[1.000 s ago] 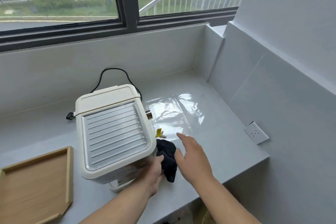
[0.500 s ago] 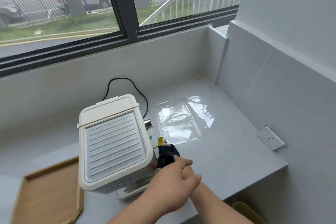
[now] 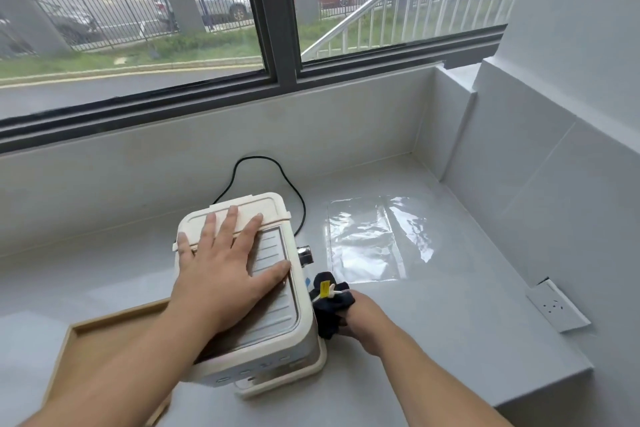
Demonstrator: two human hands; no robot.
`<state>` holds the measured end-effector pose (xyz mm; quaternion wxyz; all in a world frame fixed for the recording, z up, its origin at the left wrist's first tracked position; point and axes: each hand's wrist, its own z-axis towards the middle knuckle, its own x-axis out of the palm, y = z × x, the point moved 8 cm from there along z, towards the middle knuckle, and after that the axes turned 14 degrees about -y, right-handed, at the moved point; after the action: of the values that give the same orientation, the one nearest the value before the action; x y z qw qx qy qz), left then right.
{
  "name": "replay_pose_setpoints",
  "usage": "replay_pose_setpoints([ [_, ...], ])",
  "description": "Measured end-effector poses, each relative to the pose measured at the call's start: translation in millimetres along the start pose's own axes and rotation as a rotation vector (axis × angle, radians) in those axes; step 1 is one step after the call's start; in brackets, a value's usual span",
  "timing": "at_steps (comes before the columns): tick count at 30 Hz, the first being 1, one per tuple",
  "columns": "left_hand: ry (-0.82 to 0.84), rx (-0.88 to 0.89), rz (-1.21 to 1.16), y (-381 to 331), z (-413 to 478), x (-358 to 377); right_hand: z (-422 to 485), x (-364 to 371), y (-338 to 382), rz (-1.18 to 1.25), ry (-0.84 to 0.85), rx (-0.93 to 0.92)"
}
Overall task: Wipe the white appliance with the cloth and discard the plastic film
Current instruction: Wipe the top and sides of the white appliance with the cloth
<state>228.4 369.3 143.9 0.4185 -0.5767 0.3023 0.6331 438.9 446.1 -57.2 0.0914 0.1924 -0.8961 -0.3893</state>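
At the appliance's three o'clock side, wiping is in hand.
Right hand (image 3: 363,317) fingers bunched round the cloth (image 3: 329,305); left hand (image 3: 221,274) splayed flat, steadying the white appliance (image 3: 277,333); plastic film (image 3: 367,239), at two o'clock, awaits discarding.

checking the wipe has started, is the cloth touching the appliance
Touching. The head view shows the dark cloth, bunched in the right hand, pressed against the right side of the white appliance, with no gap between them.

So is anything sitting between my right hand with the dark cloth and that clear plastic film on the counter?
Nothing visible. The right hand, holding the dark cloth, is just short of the clear plastic film; only bare grey counter lies between.
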Motion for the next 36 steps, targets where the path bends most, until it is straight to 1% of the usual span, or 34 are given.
replay_pose_setpoints([
  [6, -0.028, 0.015, 0.012, 0.2, -0.5, -0.4, 26.9, -2.8, 1.7, -0.007, 0.039, 0.082],
  [9, -0.031, 0.018, 0.024, -0.7, -0.8, -0.7, 38.8, 4.4, 10.6, -0.022, 0.067, 0.103],
  [11, -0.033, 0.017, 0.027, -0.8, -0.5, -0.7, 47.5, 10.5, 20.9, -0.041, 0.055, 0.106],
  [13, -0.037, 0.012, 0.027, -1.0, -0.1, -0.9, 58.2, 22.7, 35.0, -0.058, 0.037, 0.081],
  [16, -0.039, 0.009, 0.024, -1.9, 0.5, -1.6, 63.0, 41.8, 59.6, -0.177, 0.008, 0.019],
  [18, -0.035, 0.011, 0.036, -2.0, 0.3, -1.3, 64.6, 48.7, 72.6, -0.205, 0.0, 0.015],
  [22, -0.035, 0.007, 0.029, -2.3, -0.8, -1.9, 61.3, 60.1, 107.1, -0.172, 0.034, -0.036],
  [27, -0.036, -0.002, 0.017, -2.9, -1.0, -3.3, 46.5, 67.5, 153.3, -0.064, -0.005, -0.091],
  [30, -0.044, -0.002, -0.005, -2.8, -1.2, -4.0, 23.1, 74.9, 185.9, 0.014, 0.014, -0.165],
  [32, -0.048, -0.003, -0.013, -2.4, -1.1, -3.4, 4.4, 78.5, 208.6, -0.009, 0.022, -0.271],
  [34, -0.049, -0.007, -0.018, -2.0, -1.0, -2.6, -12.5, 81.2, 227.0, -0.08, 0.01, -0.421],
  [36, -0.051, -0.011, -0.018, -1.7, -0.8, -2.6, -27.6, 83.0, 238.7, -0.242, -0.033, -0.588],
])
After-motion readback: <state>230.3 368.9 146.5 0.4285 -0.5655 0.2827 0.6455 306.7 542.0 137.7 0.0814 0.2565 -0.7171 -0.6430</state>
